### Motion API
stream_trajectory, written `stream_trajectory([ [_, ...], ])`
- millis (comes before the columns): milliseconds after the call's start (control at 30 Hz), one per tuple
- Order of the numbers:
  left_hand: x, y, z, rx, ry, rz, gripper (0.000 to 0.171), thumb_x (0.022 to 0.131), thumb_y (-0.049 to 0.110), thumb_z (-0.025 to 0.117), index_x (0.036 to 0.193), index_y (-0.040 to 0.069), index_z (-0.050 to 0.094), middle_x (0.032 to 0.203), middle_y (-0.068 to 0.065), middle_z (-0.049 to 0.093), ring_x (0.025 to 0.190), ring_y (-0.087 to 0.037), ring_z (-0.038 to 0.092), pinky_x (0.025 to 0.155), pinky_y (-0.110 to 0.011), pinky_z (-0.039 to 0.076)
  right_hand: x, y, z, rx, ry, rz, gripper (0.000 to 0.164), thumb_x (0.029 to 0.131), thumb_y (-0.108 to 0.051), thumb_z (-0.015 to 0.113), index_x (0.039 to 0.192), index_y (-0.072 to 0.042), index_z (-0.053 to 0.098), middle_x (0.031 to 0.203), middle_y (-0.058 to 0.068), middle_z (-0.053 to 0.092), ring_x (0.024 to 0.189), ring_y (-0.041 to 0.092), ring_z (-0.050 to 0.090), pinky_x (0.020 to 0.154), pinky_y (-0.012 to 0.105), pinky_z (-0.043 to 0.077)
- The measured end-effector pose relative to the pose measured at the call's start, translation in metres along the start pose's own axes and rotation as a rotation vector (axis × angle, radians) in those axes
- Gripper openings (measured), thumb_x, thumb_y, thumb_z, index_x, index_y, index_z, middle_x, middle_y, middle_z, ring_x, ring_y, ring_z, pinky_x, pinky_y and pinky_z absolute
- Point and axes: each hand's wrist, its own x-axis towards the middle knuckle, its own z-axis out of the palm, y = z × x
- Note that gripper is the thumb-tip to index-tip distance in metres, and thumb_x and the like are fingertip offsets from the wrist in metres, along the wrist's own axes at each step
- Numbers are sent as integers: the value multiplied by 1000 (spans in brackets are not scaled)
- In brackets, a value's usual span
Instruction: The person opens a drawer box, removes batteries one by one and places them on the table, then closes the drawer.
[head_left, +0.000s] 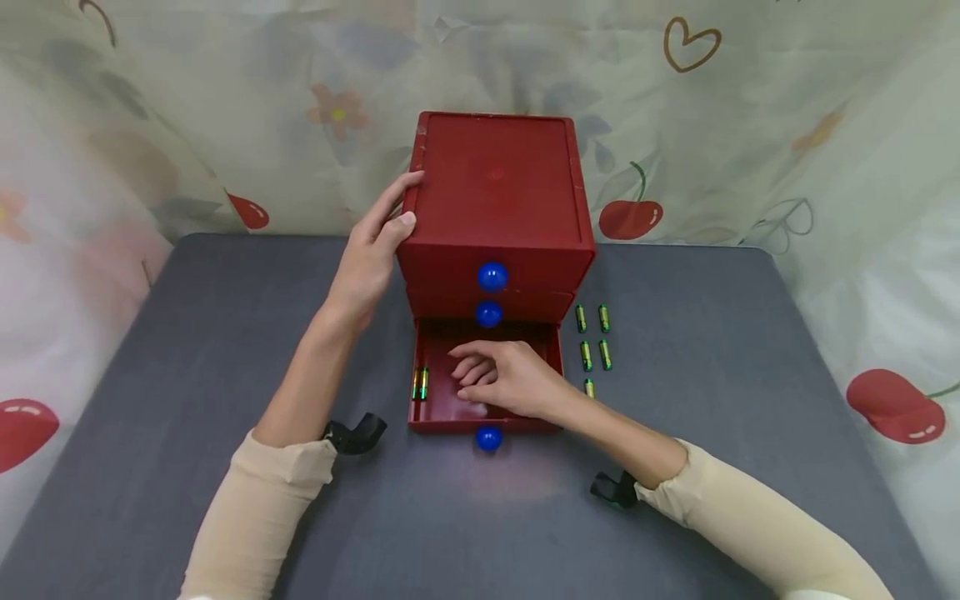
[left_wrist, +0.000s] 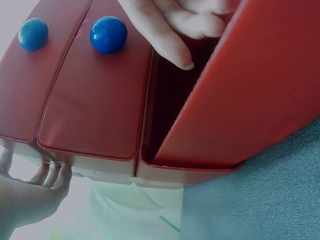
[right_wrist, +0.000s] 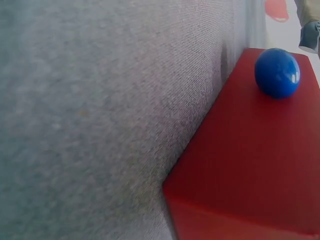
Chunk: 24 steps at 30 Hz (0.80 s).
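A red cabinet (head_left: 495, 183) with blue knobs stands on the table, its bottom drawer (head_left: 486, 427) pulled out. My left hand (head_left: 367, 250) rests against the cabinet's left side, fingertips at the top edge; the left wrist view also shows these fingers touching the side. Over the open drawer hovers my right hand (head_left: 513, 379), its fingers loosely bent, with nothing visible in them. Two green and gold batteries (head_left: 424, 384) lie side by side along the drawer's left wall. In the right wrist view are the drawer's red front (right_wrist: 260, 150) and its blue knob (right_wrist: 277, 73).
Several more batteries (head_left: 605, 354) lie in two columns on the grey table (head_left: 690, 400), right of the cabinet; my right forearm passes close to the nearest one. Behind the table hangs a patterned curtain (head_left: 495, 58). Upper drawers with blue knobs (head_left: 492, 277) are closed.
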Motion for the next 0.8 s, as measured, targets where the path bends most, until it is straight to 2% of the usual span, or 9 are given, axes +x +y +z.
stream_trajectory([
  [267, -1, -6, -3, 3, 1, -14, 47, 104, 28, 47, 150, 30, 43, 155, 9, 35, 135, -15, 40, 112, -44, 31, 14, 1, 14, -23, -53, 17, 49, 86, -8, 78, 131, 2, 60, 105, 7, 72, 89, 9, 69, 80, 20, 55],
  [800, 0, -9, -2, 4, -9, -15, 46, 104, 29, 46, 150, 34, 43, 154, 10, 36, 135, -15, 41, 111, -46, 32, 39, 12, 22, -131, -82, 49, 44, 84, -13, 80, 124, -1, 65, 97, 2, 72, 85, 5, 68, 78, 18, 53],
])
